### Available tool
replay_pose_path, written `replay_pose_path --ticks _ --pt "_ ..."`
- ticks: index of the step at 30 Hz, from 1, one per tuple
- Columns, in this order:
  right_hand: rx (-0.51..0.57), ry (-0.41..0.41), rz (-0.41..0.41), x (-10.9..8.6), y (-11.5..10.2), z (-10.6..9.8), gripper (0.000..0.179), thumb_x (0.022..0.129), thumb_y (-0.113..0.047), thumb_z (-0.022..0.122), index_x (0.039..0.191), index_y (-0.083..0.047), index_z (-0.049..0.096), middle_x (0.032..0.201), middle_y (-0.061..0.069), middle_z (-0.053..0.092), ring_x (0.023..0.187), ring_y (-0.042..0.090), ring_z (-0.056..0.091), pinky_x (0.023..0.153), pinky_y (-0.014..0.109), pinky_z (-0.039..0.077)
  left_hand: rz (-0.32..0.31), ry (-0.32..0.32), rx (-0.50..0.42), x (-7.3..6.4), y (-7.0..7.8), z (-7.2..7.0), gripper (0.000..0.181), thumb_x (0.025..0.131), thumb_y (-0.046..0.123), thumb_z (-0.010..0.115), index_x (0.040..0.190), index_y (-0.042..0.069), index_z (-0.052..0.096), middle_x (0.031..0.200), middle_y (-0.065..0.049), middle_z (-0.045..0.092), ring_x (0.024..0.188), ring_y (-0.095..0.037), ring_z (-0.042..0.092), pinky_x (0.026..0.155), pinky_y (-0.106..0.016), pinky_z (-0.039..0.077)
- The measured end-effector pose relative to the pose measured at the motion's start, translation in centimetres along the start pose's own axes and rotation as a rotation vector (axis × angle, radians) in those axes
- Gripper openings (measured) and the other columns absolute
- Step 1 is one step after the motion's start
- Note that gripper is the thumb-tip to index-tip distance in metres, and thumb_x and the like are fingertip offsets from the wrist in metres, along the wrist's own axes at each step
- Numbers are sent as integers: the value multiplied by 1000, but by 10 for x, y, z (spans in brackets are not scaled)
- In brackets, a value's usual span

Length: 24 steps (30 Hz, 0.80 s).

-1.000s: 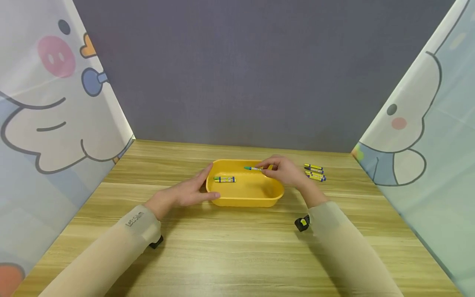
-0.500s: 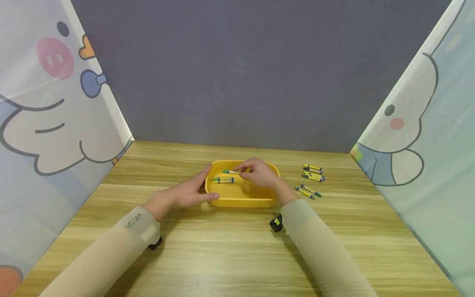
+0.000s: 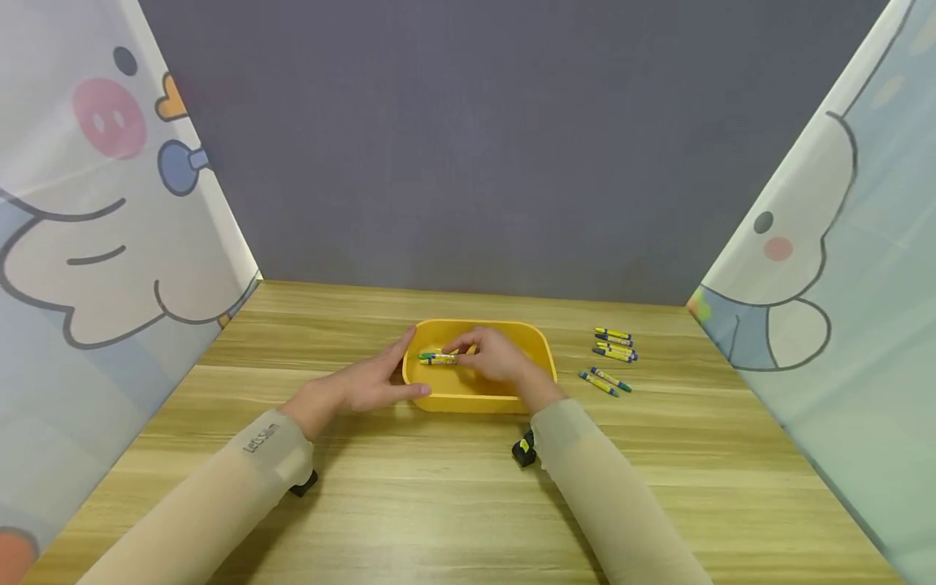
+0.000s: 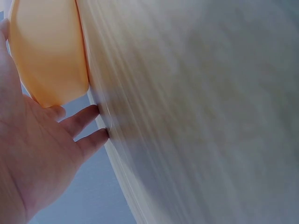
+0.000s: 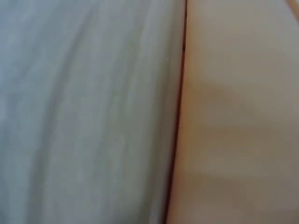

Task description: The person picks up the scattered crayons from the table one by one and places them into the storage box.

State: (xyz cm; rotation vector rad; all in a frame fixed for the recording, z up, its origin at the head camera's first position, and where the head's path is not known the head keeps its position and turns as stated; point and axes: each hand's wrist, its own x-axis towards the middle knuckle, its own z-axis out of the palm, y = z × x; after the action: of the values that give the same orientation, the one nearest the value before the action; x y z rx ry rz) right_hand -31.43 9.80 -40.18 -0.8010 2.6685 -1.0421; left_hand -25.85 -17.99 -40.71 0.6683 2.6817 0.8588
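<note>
A yellow plastic bin (image 3: 478,404) stands on the table. My left hand (image 3: 376,383) rests against its left end, thumb along the front rim and straight fingers at the back corner. In the left wrist view, two lower fingers (image 4: 93,141) reach down to the tabletop beside the bin's wall (image 4: 51,51). Inside the bin, my right hand (image 3: 490,355) pinches a green crayon (image 3: 436,356), low over the bottom at the left. Other crayons (image 3: 431,362) lie right beside it, partly covered. The right wrist view shows only the bin's blurred outer wall (image 5: 238,116).
To the right of the bin, several crayons in yellow wrappers (image 3: 614,349) lie grouped on the wooden table (image 3: 439,504). Two green-tipped crayons (image 3: 605,382) lie nearer. A dark panel (image 3: 468,146) stands behind, with printed cloths (image 3: 863,390) at both sides.
My right hand has carried the green crayon leftward and down inside the bin, to beside the crayons there. My left hand has stayed at the bin's left end.
</note>
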Motion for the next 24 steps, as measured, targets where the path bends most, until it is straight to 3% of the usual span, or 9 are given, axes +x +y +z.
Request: replay_pose_path --ticks 7,15,24 --pt "-37 -32 -17 3 4 6 22 105 -9 72 118 -19 87 121 1 81 94 15 60 83 28 52 -1 0 0 0 -1 0 121 99 77 64 178 21 -10 186 -11 8 164 -42 34 131 -63 32" --pt "-57 -46 14 5 3 8 20 105 -10 74 115 -21 87 123 0 80 108 17 64 101 40 53 11 7 -16 1 -2 1 120 100 75 65 178 21 -9 186 -11 8 163 -41 35 131 -62 32" --pt "-94 -43 -1 4 1 9 19 104 -9 76 115 -20 87 111 0 76 101 15 60 97 37 52 9 -3 -24 0 0 -1 121 100 75 65 178 20 -10 186 -13 10 163 -42 35 132 -62 32"
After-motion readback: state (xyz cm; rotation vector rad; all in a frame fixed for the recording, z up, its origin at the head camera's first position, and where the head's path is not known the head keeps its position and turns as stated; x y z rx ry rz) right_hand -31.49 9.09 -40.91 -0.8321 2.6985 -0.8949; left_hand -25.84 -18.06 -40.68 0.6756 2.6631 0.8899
